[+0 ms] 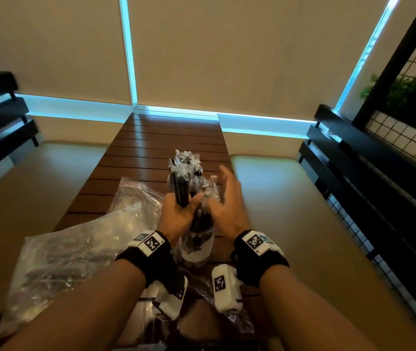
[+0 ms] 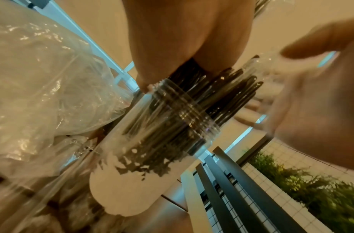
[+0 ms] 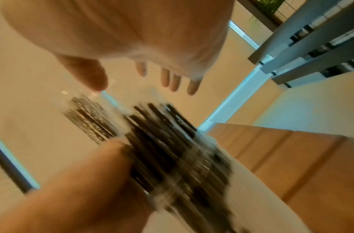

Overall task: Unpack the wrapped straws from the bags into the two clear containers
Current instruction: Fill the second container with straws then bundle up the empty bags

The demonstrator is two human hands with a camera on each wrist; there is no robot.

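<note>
Gripping a bundle of wrapped straws (image 1: pixel 182 190), our left hand (image 1: pixel 179 214) had its fingers and thumb curled round the dark sticks just above the mouth of the clear container (image 1: pixel 197 245), which stood upright on the slatted wooden table (image 1: pixel 166 138) right in front of us. We judged the main risk to be a tip-over: the container looked tall and narrow, already crowded with straws standing well proud of its rim, so pushing the new bundle down at a slant could have levered it sideways. Nothing was bracing it, because our right hand (image 1: pixel 228 198) hovered just beside it with the fingers spread and relaxed, holding nothing. A second risk was that the slick wrappers would catch on those already inside, leaving some straws to ride up and spill onto the table. Both forearms reached forward side by side, the left wrist turned so the knuckles faced us, the right palm facing inward towards the straws. Another cluster of wrapped straws (image 1: pixel 185 158) stood behind, probably in the second container, though the head view was too cluttered for us to be sure. To our left, crumpled plastic bags (image 1: pixel 80 236) lay on the table, touching the container's base in the left wrist view.
</note>
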